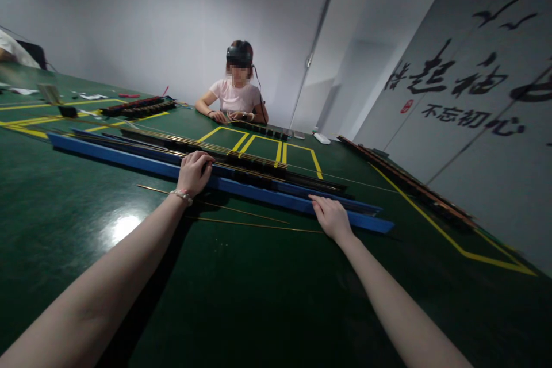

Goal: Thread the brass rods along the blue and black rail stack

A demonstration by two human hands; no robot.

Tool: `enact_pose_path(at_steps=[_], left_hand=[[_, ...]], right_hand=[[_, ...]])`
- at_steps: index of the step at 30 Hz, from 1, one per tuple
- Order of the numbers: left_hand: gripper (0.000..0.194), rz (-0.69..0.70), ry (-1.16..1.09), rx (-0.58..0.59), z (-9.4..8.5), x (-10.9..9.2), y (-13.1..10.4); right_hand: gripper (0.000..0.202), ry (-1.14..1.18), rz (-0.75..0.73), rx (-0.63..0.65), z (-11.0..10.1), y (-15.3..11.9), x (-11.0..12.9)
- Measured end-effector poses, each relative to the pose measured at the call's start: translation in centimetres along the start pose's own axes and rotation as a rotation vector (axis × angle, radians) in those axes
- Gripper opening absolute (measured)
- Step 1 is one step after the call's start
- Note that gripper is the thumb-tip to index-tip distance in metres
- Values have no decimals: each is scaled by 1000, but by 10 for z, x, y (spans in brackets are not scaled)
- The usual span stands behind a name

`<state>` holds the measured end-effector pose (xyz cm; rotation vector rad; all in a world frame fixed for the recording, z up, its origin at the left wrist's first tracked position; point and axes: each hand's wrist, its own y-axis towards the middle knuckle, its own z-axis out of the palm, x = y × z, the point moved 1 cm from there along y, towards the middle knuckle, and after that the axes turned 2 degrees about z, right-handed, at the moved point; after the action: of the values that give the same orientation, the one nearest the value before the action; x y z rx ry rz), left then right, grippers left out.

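A long blue channel (254, 192), with dark strips and thin brass-coloured rods in it, lies slantwise across the green table. My left hand (195, 172) is closed over the channel's near wall, its fingertips curled inside among the strips and partly hidden. Further right, my right hand (333, 217) grips the same wall near the right end, with the index finger along the rim and the other fingers tucked under. On the near side, a thin rod (254, 223) lies on the table between my hands, with other loose rods close by.
Across the table (276, 299) sits a co-worker (237, 95) in a headset, hands near dark parts. Yellow tape (317, 164) marks boxes on the tabletop. Dark strips (138, 108) lie at back left. A long copper-coloured strip (409, 184) runs along the right edge.
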<state>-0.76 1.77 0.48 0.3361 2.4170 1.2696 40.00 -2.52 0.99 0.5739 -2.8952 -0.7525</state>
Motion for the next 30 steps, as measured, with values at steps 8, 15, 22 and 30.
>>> enact_pose_path(at_steps=[8, 15, 22, 30], left_hand=[[19, -39, 20, -22, 4, 8, -1], [21, -64, 41, -44, 4, 8, -1], [26, -85, 16, -33, 4, 12, 0], [26, -77, -6, -24, 3, 17, 2]], right_hand=[[41, 15, -13, -26, 2, 0, -1], [34, -2, -223, -152, -3, -3, 8], [29, 80, -538, -71, -7, -7, 52], [24, 52, -561, 93, -5, -7, 76]])
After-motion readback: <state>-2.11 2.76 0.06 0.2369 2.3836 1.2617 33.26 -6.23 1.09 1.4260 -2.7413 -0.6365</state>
